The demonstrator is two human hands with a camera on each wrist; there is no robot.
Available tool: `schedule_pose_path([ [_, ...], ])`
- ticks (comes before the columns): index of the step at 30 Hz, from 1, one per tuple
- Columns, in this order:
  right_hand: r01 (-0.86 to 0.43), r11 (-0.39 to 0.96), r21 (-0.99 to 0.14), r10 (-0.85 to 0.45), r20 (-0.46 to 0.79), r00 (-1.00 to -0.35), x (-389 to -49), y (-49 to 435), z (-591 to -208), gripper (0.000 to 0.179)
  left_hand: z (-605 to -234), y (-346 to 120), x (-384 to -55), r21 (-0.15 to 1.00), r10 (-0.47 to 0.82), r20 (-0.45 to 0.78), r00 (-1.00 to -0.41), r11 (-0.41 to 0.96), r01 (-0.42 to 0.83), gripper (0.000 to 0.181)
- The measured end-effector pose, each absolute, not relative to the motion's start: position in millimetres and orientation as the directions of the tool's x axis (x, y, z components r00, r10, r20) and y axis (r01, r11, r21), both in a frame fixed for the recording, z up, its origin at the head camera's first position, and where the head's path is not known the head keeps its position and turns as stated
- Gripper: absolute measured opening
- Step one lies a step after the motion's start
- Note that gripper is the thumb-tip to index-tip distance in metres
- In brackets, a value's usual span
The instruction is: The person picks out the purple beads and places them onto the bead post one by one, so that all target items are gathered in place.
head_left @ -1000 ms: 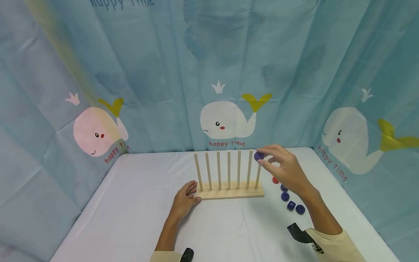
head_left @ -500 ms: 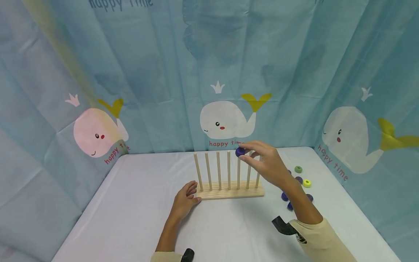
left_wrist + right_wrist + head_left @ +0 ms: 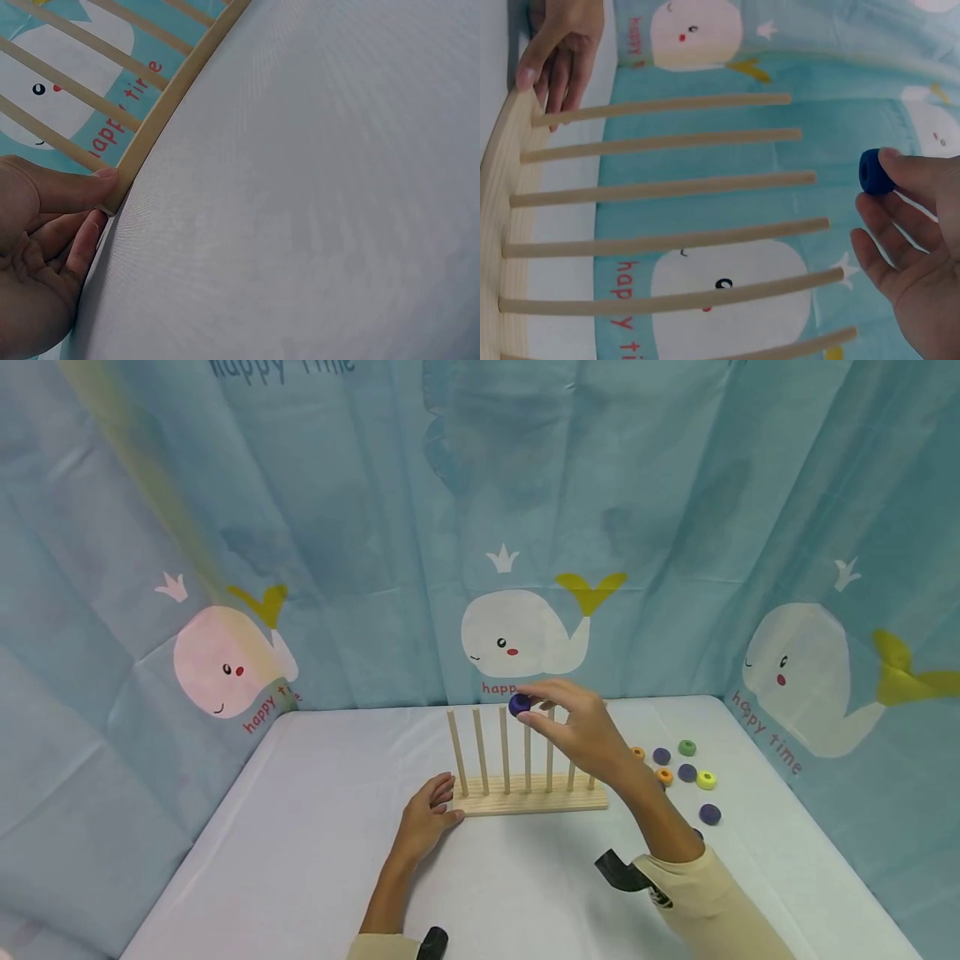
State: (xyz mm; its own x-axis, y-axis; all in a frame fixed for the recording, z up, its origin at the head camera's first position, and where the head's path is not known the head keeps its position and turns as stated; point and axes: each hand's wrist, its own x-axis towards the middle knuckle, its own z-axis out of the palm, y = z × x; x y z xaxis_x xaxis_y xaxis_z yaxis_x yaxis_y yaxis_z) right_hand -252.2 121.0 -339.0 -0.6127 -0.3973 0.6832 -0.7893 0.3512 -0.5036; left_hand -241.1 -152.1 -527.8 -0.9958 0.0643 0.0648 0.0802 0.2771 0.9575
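Note:
My right hand pinches a dark blue bead between thumb and fingertips, level with the peg tops. In the right wrist view the bead shows its hole toward the pegs and is apart from them. The wooden peg rack stands on the table with a row of several bare upright pegs. At the rack's left end my left hand grips the base; the left wrist view shows the thumb on the base's edge and the other fingers round its end. The right hand hides some peg tops in the head view.
Loose beads lie on the white table right of the rack: a green bead, a yellow bead, an orange bead and several dark blue ones, including one bead nearer the front. The right forearm covers some. A whale-print curtain encloses the table.
My right hand has moved left along the pegs with the blue bead, from the right end to near the middle. More loose beads show behind the arm. The left hand stays on the base.

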Motion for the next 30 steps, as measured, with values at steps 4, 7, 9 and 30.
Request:
schedule_pose_path([
  [4,-0.796,0.340,-0.500,-0.404,0.687,-0.604,-253.7,113.2,-337.6,0.034,-523.7,-150.4,-238.1,0.960,0.074,0.068,-0.995,0.268,0.086,0.069],
  [7,-0.804,0.331,-0.495,-0.413,0.690,-0.595,-255.6,106.7,-336.1,0.034,-512.3,-148.3,-232.0,0.965,0.082,0.069,-0.994,0.249,0.088,0.068],
  [9,-0.806,0.320,-0.498,-0.418,0.689,-0.592,-257.4,102.0,-335.6,0.035,-503.4,-146.8,-227.6,0.967,0.082,0.060,-0.995,0.242,0.079,0.067],
  [30,-0.793,0.353,-0.497,-0.460,0.645,-0.610,-265.7,59.9,-342.9,0.035,-528.4,-149.2,-241.4,0.941,0.035,0.070,-0.997,0.329,0.078,0.070],
])
